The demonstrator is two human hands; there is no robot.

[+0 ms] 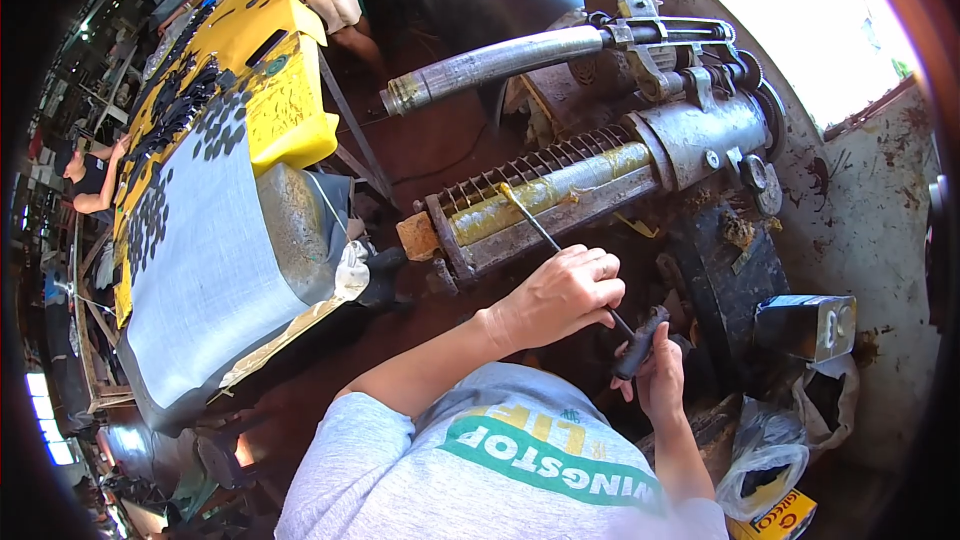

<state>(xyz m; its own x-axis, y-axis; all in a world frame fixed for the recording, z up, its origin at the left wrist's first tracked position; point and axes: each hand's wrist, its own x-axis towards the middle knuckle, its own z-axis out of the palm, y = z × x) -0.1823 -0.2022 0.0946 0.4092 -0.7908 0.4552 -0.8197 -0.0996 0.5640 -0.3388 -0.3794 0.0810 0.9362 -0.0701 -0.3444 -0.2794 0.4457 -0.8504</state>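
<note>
My left hand (568, 297) is closed around a thin dark stick (545, 236). The stick's far tip, smeared yellowish, touches or hovers just over a glue-coated roller (560, 185) of a metal machine; I cannot tell which. Its near end reaches down to a short dark, roughly cylindrical piece (640, 345). That piece sits in my right hand (660, 375), which is closed on it between thumb and fingers. Whether the stick is joined to the piece or only passes beside it is hidden. A long coiled spring (500, 180) runs along the roller's far side.
A long metal cylinder arm (490, 65) juts out above the roller. At left, a table with yellow sheeting (290, 90) and grey cloth (205, 250) bears several dark pieces. A metal can (808, 328) and plastic bag (765, 455) stand right. Other people are by the table.
</note>
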